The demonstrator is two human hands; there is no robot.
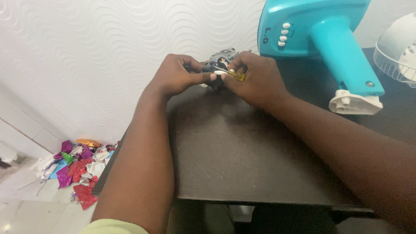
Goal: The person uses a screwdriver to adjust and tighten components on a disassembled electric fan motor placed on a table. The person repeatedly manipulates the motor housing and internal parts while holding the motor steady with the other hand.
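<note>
My hands [216, 78] meet at the bench's [242, 160] far edge; the fan base [325, 47] lies at the far right corner, wrappers [78, 164] on the floor left.

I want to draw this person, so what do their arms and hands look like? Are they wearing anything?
Both forearms are bare, with no long sleeves, gloves, watch or bracelets showing. The left hand and right hand show no rings that I can see. A bit of pale yellow-green sleeve shows at the bottom edge by the left arm.

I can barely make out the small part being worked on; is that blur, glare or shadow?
Head view: sharp, no glare; the small motor is mostly covered by the left hand and right hand, dark against the dark table.
</note>
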